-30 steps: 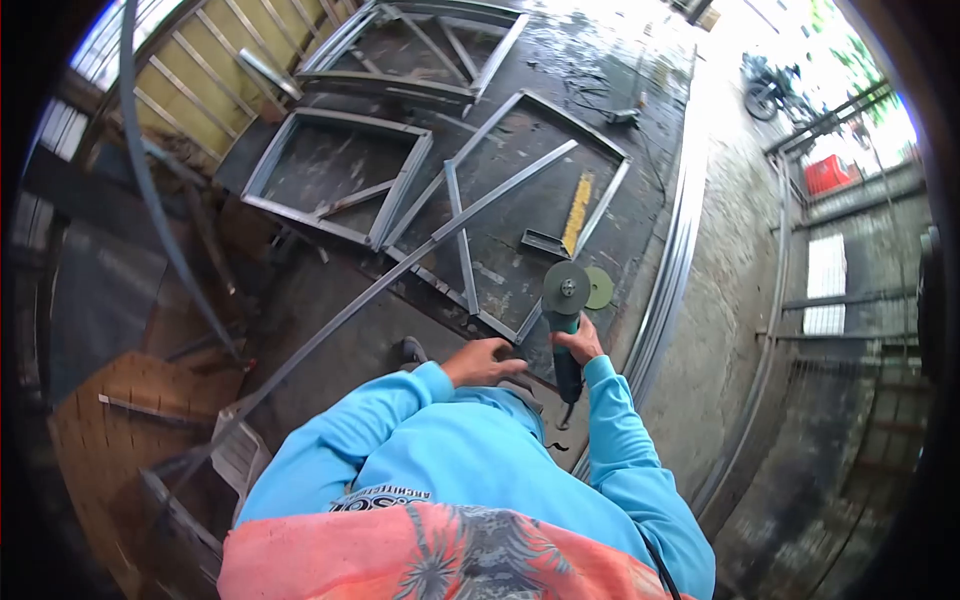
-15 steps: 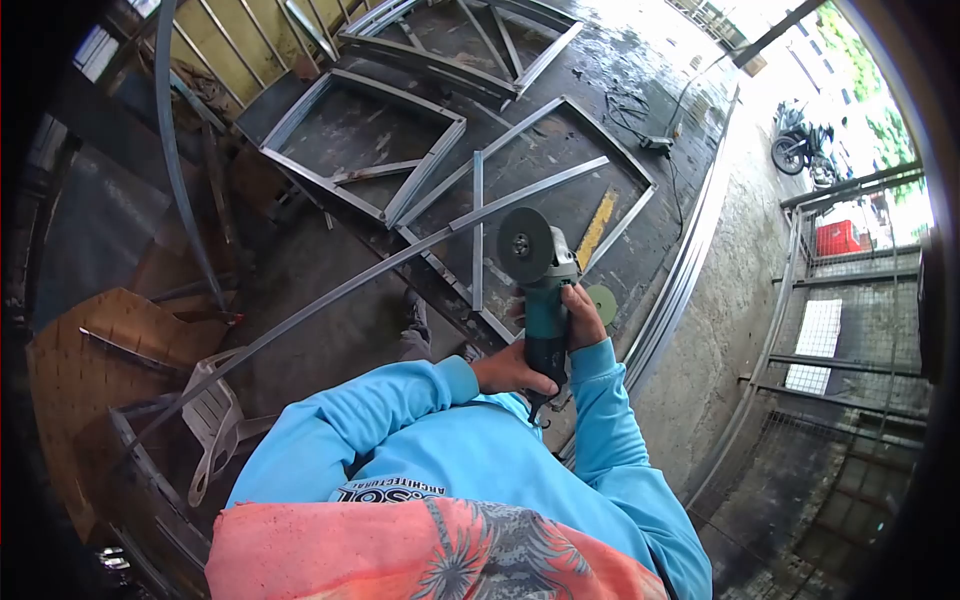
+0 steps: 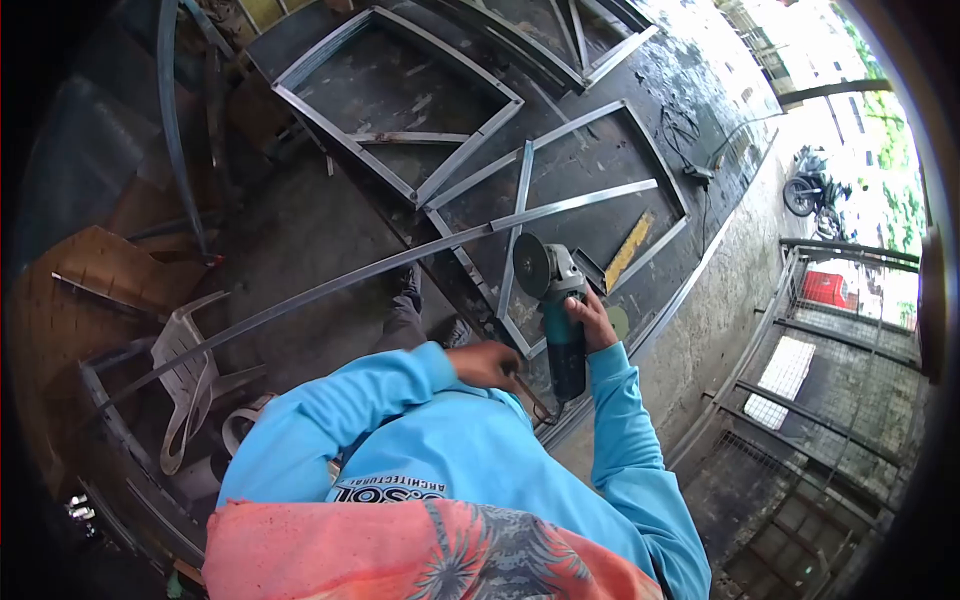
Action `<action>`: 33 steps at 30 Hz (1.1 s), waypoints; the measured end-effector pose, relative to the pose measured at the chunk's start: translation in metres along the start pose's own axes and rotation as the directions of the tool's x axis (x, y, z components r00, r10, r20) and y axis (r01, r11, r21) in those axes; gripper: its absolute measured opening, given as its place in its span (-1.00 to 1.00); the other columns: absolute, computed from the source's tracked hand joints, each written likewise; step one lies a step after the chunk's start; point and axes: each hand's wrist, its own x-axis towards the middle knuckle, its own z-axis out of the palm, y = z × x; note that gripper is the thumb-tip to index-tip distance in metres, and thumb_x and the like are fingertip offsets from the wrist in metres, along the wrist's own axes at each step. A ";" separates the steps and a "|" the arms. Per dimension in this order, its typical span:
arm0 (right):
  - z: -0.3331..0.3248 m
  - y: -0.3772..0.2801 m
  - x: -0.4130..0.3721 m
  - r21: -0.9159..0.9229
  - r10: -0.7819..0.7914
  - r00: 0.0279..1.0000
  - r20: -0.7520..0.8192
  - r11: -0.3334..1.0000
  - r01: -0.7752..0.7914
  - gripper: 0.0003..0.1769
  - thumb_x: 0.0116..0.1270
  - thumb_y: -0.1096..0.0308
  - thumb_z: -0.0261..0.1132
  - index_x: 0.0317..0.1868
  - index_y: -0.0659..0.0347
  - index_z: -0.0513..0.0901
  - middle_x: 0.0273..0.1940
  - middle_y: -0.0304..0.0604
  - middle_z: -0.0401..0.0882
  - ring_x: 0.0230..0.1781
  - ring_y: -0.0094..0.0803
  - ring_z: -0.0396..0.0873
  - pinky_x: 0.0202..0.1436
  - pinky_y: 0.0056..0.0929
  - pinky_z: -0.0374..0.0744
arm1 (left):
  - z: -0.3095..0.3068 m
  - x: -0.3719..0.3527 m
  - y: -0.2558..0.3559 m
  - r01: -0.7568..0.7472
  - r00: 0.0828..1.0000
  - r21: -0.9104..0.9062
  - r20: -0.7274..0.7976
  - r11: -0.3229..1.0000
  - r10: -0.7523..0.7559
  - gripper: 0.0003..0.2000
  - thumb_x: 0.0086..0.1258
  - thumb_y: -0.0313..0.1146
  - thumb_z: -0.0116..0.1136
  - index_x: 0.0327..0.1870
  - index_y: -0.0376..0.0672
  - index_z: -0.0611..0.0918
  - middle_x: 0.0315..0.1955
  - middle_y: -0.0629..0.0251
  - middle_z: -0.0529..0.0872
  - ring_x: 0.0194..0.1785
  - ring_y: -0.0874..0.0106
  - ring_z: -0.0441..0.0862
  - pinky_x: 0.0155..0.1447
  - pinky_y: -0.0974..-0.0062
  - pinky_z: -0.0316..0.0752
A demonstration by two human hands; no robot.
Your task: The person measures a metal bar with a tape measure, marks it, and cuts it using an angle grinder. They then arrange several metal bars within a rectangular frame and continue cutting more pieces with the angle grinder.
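An angle grinder [image 3: 565, 345] with a grey disc stands nearly upright in front of my chest, its disc at the top. My right hand [image 3: 596, 320] is wrapped round the grinder's body just below its head. To the left of the grinder's lower end, apart from its body, my left hand [image 3: 487, 365] has its fingers curled together; what they hold is too small to tell. A cord [image 3: 545, 413] hangs at the grinder's lower end. Beyond the disc, a long metal bar [image 3: 380, 265] lies across a welded metal frame [image 3: 575, 125] on the dark worktable [image 3: 640, 150].
Other metal frames [image 3: 330, 130] lie farther back. A yellow strip [image 3: 630, 250] rests right of the disc. A white plastic chair [image 3: 185, 350] stands at the left, under the bar's near end. Long metal lengths [image 3: 690, 285] run along the table's right side. A motorcycle [image 3: 815, 190] is outside.
My left hand has come off the grinder's lower body and moved left. The grinder, still in my right hand, sits slightly lower and farther right. The whole view has shifted.
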 end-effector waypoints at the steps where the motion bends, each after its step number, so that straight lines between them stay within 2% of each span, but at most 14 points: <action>1: -0.002 0.005 0.006 0.033 0.054 0.999 0.000 0.998 -0.054 -0.14 0.13 0.02 0.49 0.34 0.20 0.31 -0.04 -0.06 0.58 -0.16 -0.26 0.65 -0.13 -0.27 0.71 | -0.013 -0.019 -0.002 0.028 0.996 -0.040 -0.084 0.999 -0.031 -0.53 0.22 -0.08 0.35 0.01 -0.26 0.65 -0.14 0.03 0.72 -0.01 0.20 0.67 0.10 0.32 0.53; 2: -0.003 0.010 0.010 0.068 0.110 0.994 0.000 0.992 -0.110 -0.08 0.11 0.05 0.52 0.41 0.14 0.27 0.01 -0.14 0.54 -0.09 -0.32 0.61 -0.09 -0.33 0.69 | -0.022 -0.031 -0.013 -0.002 0.955 -0.002 -0.298 1.000 0.001 -0.60 0.20 -0.15 0.35 -0.05 -0.26 0.66 -0.17 0.03 0.71 -0.05 0.15 0.67 0.07 0.29 0.54; 4: -0.004 0.018 0.020 0.020 0.126 0.992 0.011 0.992 -0.126 -0.12 0.14 0.01 0.50 0.38 0.12 0.31 -0.01 -0.17 0.54 -0.10 -0.37 0.58 -0.04 -0.40 0.64 | -0.047 -0.052 -0.029 -0.008 0.758 0.152 -0.643 0.988 0.105 -0.70 0.19 -0.26 0.32 -0.14 -0.25 0.66 -0.18 0.02 0.70 -0.08 0.08 0.65 0.02 0.25 0.54; 5: -0.010 0.029 0.028 -0.038 0.108 0.994 -0.011 0.993 -0.109 -0.16 0.18 -0.02 0.47 0.37 0.13 0.32 -0.01 -0.18 0.53 -0.07 -0.39 0.56 0.00 -0.40 0.60 | -0.065 -0.061 -0.033 0.022 0.623 0.257 -0.760 0.966 0.188 -0.73 0.18 -0.31 0.31 -0.16 -0.24 0.65 -0.16 0.02 0.69 -0.08 0.05 0.64 0.01 0.23 0.54; 7: -0.017 0.040 0.035 -0.100 0.094 0.995 -0.028 0.990 -0.097 -0.19 0.22 -0.05 0.45 0.35 0.14 0.33 0.00 -0.18 0.53 -0.05 -0.40 0.54 0.04 -0.41 0.57 | -0.097 -0.077 -0.045 0.185 0.442 0.347 -0.865 0.920 0.237 -0.70 0.18 -0.28 0.32 -0.08 -0.17 0.62 -0.14 0.13 0.69 -0.01 0.11 0.61 0.06 0.17 0.49; 8: -0.016 0.042 0.038 -0.138 0.084 0.996 -0.043 0.986 -0.089 -0.21 0.25 -0.07 0.41 0.34 0.15 0.34 0.01 -0.18 0.53 -0.03 -0.42 0.52 0.06 -0.42 0.54 | -0.110 -0.081 -0.050 0.189 0.438 0.341 -0.869 0.921 0.232 -0.70 0.18 -0.28 0.32 -0.08 -0.17 0.62 -0.14 0.13 0.69 -0.01 0.11 0.61 0.06 0.17 0.49; 10: -0.014 0.043 0.041 -0.177 0.082 0.995 -0.058 0.980 -0.091 -0.23 0.29 -0.10 0.38 0.34 0.16 0.34 0.02 -0.18 0.54 0.00 -0.44 0.50 0.09 -0.43 0.51 | -0.124 -0.089 -0.060 0.400 0.398 0.420 -0.880 0.815 0.258 -0.61 0.16 -0.25 0.36 0.01 -0.14 0.60 -0.04 0.13 0.67 0.05 0.10 0.60 0.16 0.19 0.44; 11: -0.013 0.042 0.044 -0.255 0.059 0.997 -0.051 0.964 -0.070 -0.24 0.30 -0.11 0.36 0.33 0.16 0.34 0.02 -0.18 0.54 0.01 -0.45 0.50 0.09 -0.44 0.50 | -0.125 -0.091 -0.064 0.400 0.398 0.414 -0.882 0.817 0.252 -0.61 0.16 -0.25 0.36 0.01 -0.14 0.60 -0.04 0.13 0.67 0.05 0.10 0.60 0.16 0.19 0.44; 12: -0.013 0.040 0.048 -0.331 0.033 0.999 -0.043 0.943 -0.046 -0.25 0.32 -0.12 0.35 0.33 0.17 0.35 0.03 -0.18 0.54 0.01 -0.45 0.49 0.10 -0.45 0.49 | -0.127 -0.093 -0.066 0.431 0.433 0.396 -0.879 0.811 0.199 -0.58 0.17 -0.20 0.36 0.04 -0.12 0.59 -0.02 0.15 0.67 0.06 0.11 0.60 0.17 0.18 0.43; 13: -0.013 0.039 0.051 -0.331 0.036 0.998 -0.044 0.942 -0.049 -0.25 0.32 -0.12 0.35 0.33 0.17 0.35 0.03 -0.18 0.54 0.01 -0.45 0.49 0.10 -0.45 0.49 | -0.127 -0.093 -0.068 0.460 0.466 0.379 -0.873 0.802 0.146 -0.55 0.18 -0.15 0.37 0.07 -0.10 0.58 -0.01 0.17 0.66 0.06 0.11 0.59 0.19 0.16 0.41; 15: -0.011 0.038 0.061 -0.381 0.042 0.996 -0.073 0.922 -0.066 -0.25 0.32 -0.13 0.34 0.32 0.17 0.36 -0.01 -0.19 0.55 -0.01 -0.47 0.49 0.08 -0.47 0.49 | -0.125 -0.090 -0.077 0.468 0.482 0.380 -0.866 0.798 0.130 -0.54 0.18 -0.11 0.36 0.07 -0.10 0.58 -0.01 0.17 0.66 0.07 0.11 0.59 0.18 0.16 0.41; 20: -0.013 0.038 0.069 -0.371 0.083 0.993 -0.090 0.922 -0.110 -0.24 0.30 -0.16 0.35 0.31 0.17 0.38 -0.03 -0.19 0.55 -0.02 -0.47 0.50 0.06 -0.46 0.49 | -0.122 -0.087 -0.090 0.479 0.506 0.339 -0.860 0.810 0.061 -0.51 0.18 -0.06 0.35 0.08 -0.13 0.59 0.00 0.15 0.67 0.09 0.15 0.59 0.17 0.17 0.40; 28: -0.016 0.039 0.075 -0.388 0.116 0.986 -0.120 0.909 -0.155 -0.20 0.27 -0.22 0.35 0.30 0.17 0.39 -0.01 -0.17 0.54 0.00 -0.43 0.50 0.09 -0.43 0.49 | -0.119 -0.087 -0.093 0.497 0.503 0.416 -0.853 0.762 0.138 -0.56 0.19 -0.10 0.35 0.05 -0.11 0.60 -0.12 0.15 0.71 0.02 0.16 0.64 0.16 0.20 0.39; 33: -0.013 0.037 0.076 -0.374 0.119 0.985 -0.127 0.914 -0.159 -0.22 0.27 -0.21 0.35 0.29 0.16 0.41 -0.01 -0.18 0.55 0.01 -0.43 0.49 0.10 -0.43 0.49 | -0.120 -0.087 -0.090 0.508 0.508 0.411 -0.853 0.757 0.121 -0.58 0.17 -0.12 0.36 0.01 -0.09 0.60 -0.15 0.18 0.71 0.00 0.17 0.64 0.13 0.20 0.38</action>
